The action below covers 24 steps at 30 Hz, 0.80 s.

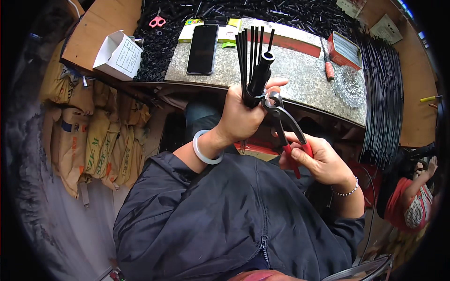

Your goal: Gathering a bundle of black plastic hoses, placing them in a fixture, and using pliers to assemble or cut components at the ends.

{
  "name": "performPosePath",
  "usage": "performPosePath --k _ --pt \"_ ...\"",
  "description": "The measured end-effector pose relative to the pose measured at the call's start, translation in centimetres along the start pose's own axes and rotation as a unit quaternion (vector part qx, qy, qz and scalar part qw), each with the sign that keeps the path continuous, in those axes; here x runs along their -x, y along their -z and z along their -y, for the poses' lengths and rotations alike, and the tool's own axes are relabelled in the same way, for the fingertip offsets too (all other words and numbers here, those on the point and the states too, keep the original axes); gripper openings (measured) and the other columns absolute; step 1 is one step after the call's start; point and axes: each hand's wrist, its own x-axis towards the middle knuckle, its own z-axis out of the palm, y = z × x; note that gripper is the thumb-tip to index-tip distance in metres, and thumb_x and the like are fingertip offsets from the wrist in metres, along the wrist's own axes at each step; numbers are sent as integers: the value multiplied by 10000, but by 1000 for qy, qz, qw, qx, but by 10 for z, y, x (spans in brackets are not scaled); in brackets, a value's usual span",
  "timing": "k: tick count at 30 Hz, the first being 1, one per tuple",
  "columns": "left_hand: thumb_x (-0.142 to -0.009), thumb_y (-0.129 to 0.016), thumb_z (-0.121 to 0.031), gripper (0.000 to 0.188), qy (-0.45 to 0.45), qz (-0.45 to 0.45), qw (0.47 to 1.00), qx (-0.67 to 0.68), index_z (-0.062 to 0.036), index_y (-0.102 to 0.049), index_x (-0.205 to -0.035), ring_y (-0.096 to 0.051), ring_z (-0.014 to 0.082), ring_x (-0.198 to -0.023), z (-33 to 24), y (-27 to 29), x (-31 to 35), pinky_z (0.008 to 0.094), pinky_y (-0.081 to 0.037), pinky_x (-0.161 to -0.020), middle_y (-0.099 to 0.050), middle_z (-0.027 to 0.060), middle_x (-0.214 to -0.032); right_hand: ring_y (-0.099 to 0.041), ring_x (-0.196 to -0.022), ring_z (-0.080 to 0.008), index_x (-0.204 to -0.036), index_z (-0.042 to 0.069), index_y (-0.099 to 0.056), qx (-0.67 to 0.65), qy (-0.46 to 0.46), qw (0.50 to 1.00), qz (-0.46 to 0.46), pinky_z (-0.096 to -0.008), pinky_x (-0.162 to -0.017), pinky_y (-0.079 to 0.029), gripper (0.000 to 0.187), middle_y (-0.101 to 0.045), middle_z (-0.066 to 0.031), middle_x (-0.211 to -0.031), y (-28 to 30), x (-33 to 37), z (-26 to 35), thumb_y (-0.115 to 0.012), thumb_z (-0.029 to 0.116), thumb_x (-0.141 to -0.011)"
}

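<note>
Wrapped round a black umbrella frame (258, 80) with several thin dark ribs fanning up from it, my left hand (239, 116) is closed. A hollow tube end tops the frame. My right hand (321, 159) grips the red handles of a pair of pincers (289, 122). Their rounded metal jaws meet the frame's lower part beside my left fingers; what lies between the jaws is too small to make out. Both hands are in front of the table's near edge, above my lap.
On the stone-topped table (300, 70) lie a phone (203, 49), a red-handled tool (328, 68), a glass dish (349, 86) and a red box (345, 50). Black parts and pink scissors (157, 20) fill the back. Long black rods (382, 98) overhang at right; brown sacks (72, 145) stand left. Another person (415, 201) is far right.
</note>
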Motion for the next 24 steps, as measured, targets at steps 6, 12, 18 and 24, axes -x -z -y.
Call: performPosePath --k 6,12,18,24 --pt "-858 -555 -25 207 -51 -5 998 -30 30 -645 -1035 -472 31 -669 8 -2 3 206 -381 -575 -579 27 -796 -582 -668 -79 -1283 36 -464 46 -42 998 15 -205 -543 -449 331 -586 -24 -746 3 7 21 -444 144 -970" --pt "-853 -556 -23 180 -44 2 999 -24 33 -643 -1001 -484 42 -689 3 -2 6 216 -390 -590 -568 46 -842 -509 -533 -60 -1225 35 -498 34 -77 996 -14 -193 -479 -408 294 -522 3 -650 -4 9 19 -437 179 -976" --pt "-910 -563 -121 213 -51 -3 998 -28 -3 -658 -1060 -390 3 -524 7 -4 7 196 -287 -462 -490 -67 -584 -401 -482 -36 -903 39 -542 59 -36 997 -42 -195 -438 -324 262 -468 27 -588 -6 1 0 -438 268 -978" --pt "-847 -551 18 175 0 2 1000 7 60 -634 -996 -551 48 -762 4 -7 6 218 -461 -651 -670 104 -980 -372 -484 -31 -774 57 -490 37 38 996 -73 -198 -433 -303 308 -437 39 -575 -13 -5 -25 -466 297 -966"
